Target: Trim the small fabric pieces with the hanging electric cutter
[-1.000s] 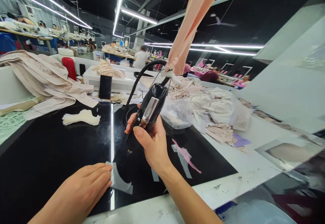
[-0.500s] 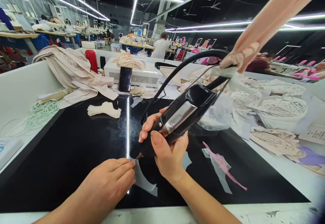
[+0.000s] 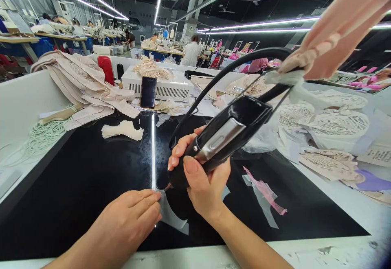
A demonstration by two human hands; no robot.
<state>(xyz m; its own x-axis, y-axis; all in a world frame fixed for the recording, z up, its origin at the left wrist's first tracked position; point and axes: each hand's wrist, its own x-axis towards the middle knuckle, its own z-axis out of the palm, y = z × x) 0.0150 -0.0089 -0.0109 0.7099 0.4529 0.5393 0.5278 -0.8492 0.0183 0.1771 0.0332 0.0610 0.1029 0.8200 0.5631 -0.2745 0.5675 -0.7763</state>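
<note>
My right hand (image 3: 201, 179) grips a black hand-held corded tool (image 3: 226, 132) with a silver plate on its side. The tool's tip points down at the edge of a pale translucent fabric piece (image 3: 172, 216) on the glossy black worktop (image 3: 76, 179). My left hand (image 3: 128, 220) lies flat with fingers together, fingertips pressing that piece's left edge. A black cable (image 3: 226, 71) arcs up from the tool to a peach fabric strap (image 3: 339, 29) hanging from above.
Pink and pale offcuts (image 3: 264, 191) lie right of the tool. Lace pieces in plastic (image 3: 330, 126) are stacked at right. Beige garments (image 3: 82, 82), a white machine (image 3: 161, 86) with a black phone (image 3: 148, 92), a red bottle (image 3: 105, 68) and a small folded stack (image 3: 122, 130) stand behind. People work in the background.
The view has swung left and lowered. The tool has come down towards the fabric piece, its tip now at the piece's edge. My left hand stays pressed on the piece.
</note>
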